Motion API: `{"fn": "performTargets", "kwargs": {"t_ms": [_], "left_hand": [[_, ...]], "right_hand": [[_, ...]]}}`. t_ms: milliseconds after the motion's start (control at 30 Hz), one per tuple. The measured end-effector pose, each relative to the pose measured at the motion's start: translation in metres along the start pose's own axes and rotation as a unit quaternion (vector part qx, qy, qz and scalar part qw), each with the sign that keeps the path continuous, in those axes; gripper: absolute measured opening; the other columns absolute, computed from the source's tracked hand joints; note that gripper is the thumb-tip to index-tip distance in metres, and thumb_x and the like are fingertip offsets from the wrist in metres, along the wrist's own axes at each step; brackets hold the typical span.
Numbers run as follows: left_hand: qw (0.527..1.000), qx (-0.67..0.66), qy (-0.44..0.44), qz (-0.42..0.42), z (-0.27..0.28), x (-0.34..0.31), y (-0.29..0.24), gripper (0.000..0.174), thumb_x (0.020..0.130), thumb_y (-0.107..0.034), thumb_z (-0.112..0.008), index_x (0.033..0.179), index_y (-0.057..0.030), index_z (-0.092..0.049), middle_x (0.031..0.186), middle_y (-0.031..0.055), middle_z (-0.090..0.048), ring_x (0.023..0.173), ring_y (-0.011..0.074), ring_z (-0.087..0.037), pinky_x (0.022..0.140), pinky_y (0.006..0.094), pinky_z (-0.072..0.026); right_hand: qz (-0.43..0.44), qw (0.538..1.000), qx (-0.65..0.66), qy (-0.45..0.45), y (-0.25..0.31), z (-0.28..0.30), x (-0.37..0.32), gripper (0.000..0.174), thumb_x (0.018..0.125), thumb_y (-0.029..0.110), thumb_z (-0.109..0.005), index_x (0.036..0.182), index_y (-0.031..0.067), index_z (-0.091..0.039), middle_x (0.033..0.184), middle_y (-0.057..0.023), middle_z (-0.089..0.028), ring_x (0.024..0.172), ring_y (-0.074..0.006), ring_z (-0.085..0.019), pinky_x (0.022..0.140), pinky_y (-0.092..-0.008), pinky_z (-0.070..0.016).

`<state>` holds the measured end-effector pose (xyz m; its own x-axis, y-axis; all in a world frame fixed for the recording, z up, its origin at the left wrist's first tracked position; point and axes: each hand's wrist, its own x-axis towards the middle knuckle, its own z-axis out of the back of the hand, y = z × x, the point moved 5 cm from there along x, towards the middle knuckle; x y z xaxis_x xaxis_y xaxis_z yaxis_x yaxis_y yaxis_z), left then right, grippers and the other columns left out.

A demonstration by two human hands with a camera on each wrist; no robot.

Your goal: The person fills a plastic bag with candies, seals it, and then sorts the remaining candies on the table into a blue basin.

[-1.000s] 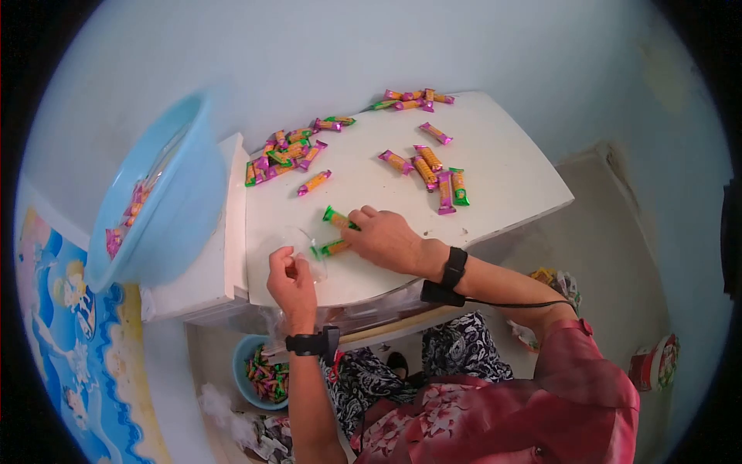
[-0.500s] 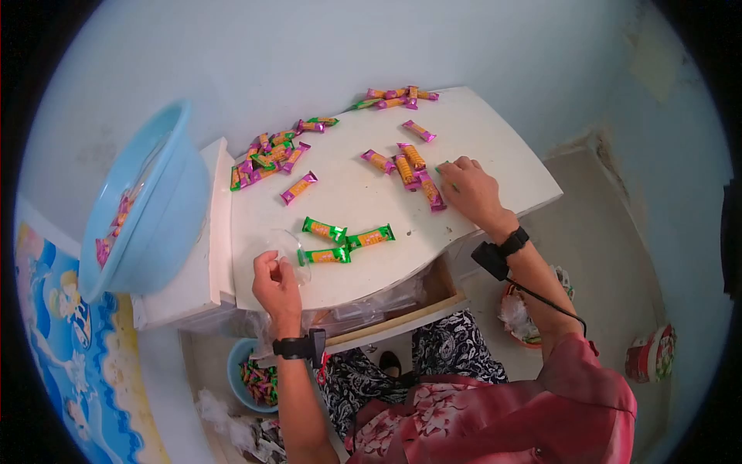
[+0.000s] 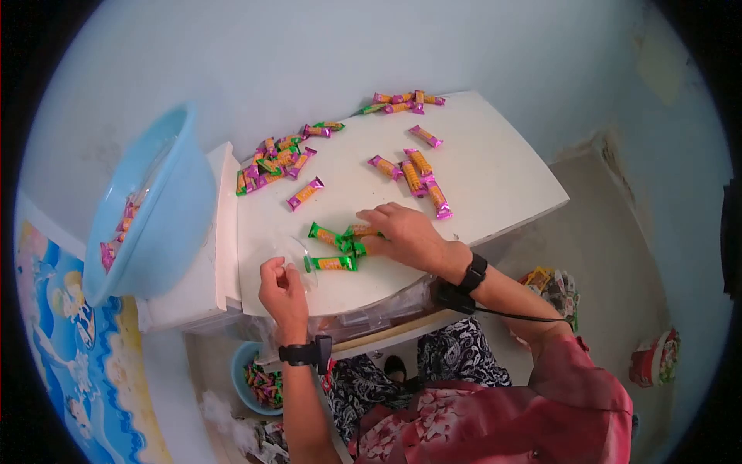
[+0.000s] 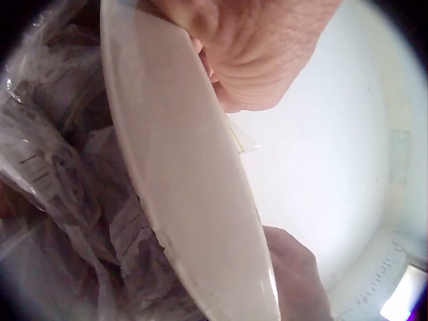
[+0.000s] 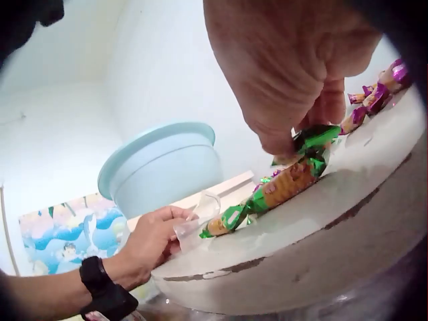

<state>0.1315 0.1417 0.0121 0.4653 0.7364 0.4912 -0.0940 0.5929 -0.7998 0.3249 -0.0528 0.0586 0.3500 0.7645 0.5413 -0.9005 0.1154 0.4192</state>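
The right hand (image 3: 402, 234) lay at the front middle of the white bench (image 3: 495, 178), its fingers (image 5: 281, 139) curled down and pinching one of the green candies (image 3: 331, 264), three of which could be counted plainly, bunched just beside the left hand (image 3: 284, 288). That hand's fingers were pinched narrow on the mouth of one clear bag (image 3: 297, 249) at the bench's front edge. Farther back lay one loose purple candy (image 3: 305, 193), a group of four purple ones (image 3: 418, 162) and a heap too tangled to count, with two blue basins, the large basin (image 3: 170, 224) at the left and the small basin (image 3: 236, 371) below the bench.
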Motion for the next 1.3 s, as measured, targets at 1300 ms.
{"fn": "performTargets", "kwargs": {"t_ms": [1300], "left_hand": [[0.999,0.035,0.003,0.036,0.002,-0.003,-0.011,0.018,0.094,0.001,-0.071,0.11,-0.0015,-0.066,0.079,0.0012,-0.055,0.061,0.0083,-0.051,0.055,0.0242,-0.0405]], "right_hand": [[-0.073,0.904,-0.396,0.146,-0.223,-0.052,0.24,0.012,0.085,0.0,-0.071,0.096,0.0033,-0.075,0.108,-0.0185,-0.067,0.103,-0.0343,-0.071,0.078,-0.0441,-0.0611]]}}
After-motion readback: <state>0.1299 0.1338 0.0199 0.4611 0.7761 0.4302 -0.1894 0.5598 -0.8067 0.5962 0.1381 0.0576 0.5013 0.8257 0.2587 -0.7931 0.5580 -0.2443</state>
